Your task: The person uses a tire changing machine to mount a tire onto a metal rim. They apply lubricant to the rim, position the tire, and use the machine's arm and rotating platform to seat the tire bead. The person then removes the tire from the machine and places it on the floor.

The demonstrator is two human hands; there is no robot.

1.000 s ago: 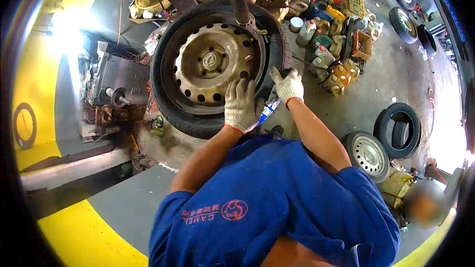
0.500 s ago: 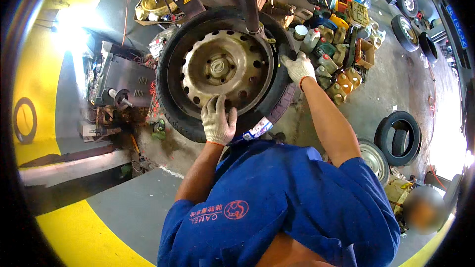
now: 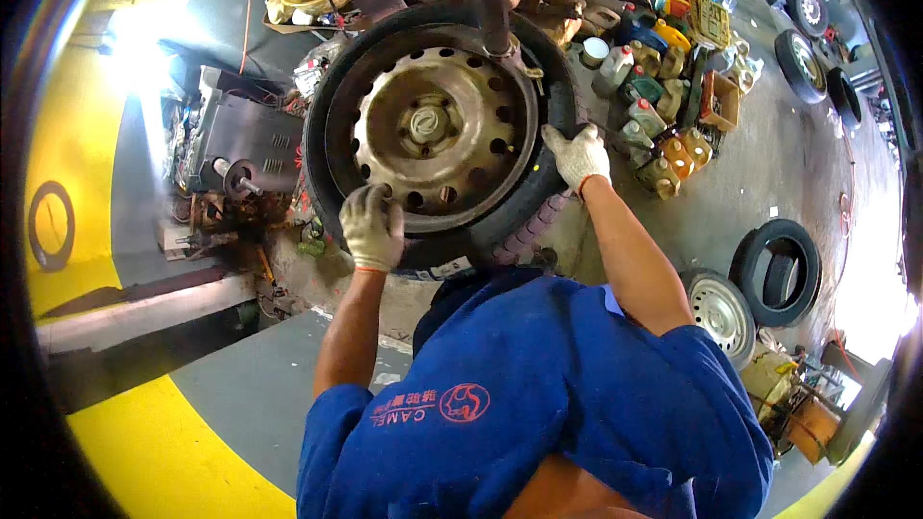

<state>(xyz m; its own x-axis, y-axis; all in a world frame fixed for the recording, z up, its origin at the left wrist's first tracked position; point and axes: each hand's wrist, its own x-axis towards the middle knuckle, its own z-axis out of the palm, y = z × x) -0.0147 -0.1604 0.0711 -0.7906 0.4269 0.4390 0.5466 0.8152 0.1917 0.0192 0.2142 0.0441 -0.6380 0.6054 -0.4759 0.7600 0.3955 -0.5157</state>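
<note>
A black tire (image 3: 553,173) sits around a worn, dirty steel wheel rim (image 3: 461,91), lying face up in front of me. A dark vertical post (image 3: 490,14) comes down to the rim's far right edge, with a small metal head at its foot. My left hand (image 3: 373,235), in a whitish knit glove, lies on the tire's near left sidewall, fingers extended toward the rim edge. On the right side, my right hand (image 3: 580,159), gloved alike, grips the tire's outer edge, thumb on the sidewall. A pale label (image 3: 452,268) shows on the near tread.
Several oil jugs and bottles (image 3: 663,115) crowd the floor to the right. Beyond them lie more tires (image 3: 801,65). Nearer right are a silver wheel (image 3: 716,317) and a loose tire (image 3: 777,269). A grey machine with a shaft (image 3: 250,149) stands at left.
The tire has turned clockwise, its label shifting left along the near side. The rim's holes have shifted too. My left hand has moved left; my right hand has come slightly nearer.
</note>
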